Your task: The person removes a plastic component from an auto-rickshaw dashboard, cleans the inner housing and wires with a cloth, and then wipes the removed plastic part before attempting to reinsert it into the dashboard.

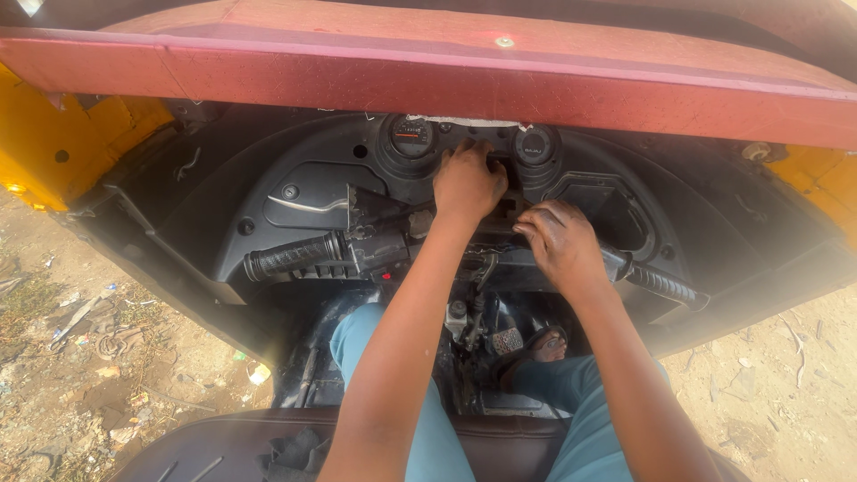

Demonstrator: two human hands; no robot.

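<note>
Two hands at a vehicle's black dashboard (295, 192).
Left hand (467, 183), fingers curled, grips the panel between the round gauges (411, 138); right hand (561, 241) rests half-closed beside the handlebar (295, 256).

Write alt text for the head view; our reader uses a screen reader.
Seen from above, a seated person's left hand and right hand work at the centre of a black dashboard, between two round gauges. A handlebar crosses below; a red panel spans the top, with littered dirt alongside.
</note>
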